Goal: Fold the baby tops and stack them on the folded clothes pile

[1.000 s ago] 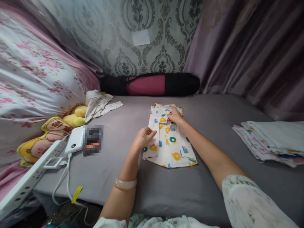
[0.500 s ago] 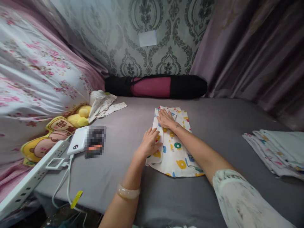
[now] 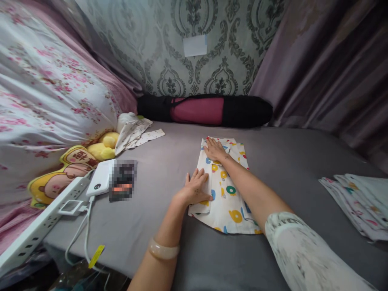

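A white children's garment (image 3: 222, 208) printed with yellow, blue, green and red shapes lies on the grey bed sheet (image 3: 145, 173), its left side and a sleeve-like strip folded inward. My left hand (image 3: 196, 189) rests on the folded left edge, fingers spread, thumb toward the middle of the cloth. Near the garment's far end, my right hand (image 3: 216, 149) lies flat with its fingers stretched out. My right forearm crosses over the garment and hides part of its right side. Neither hand grasps anything.
A stack of folded clothes (image 3: 357, 202) sits at the right. Along the wall lies a black and pink long bag (image 3: 197, 111). On the left are a white power bank (image 3: 100, 178), a blurred-out dark object (image 3: 123, 180), a power strip (image 3: 45, 222), plush toys (image 3: 106, 146) and a crumpled cloth (image 3: 135, 131).
My left hand has shifted slightly on the folded edge, its thumb now lower. My right hand stays flat at the far end. The whole view has turned a little to the left.
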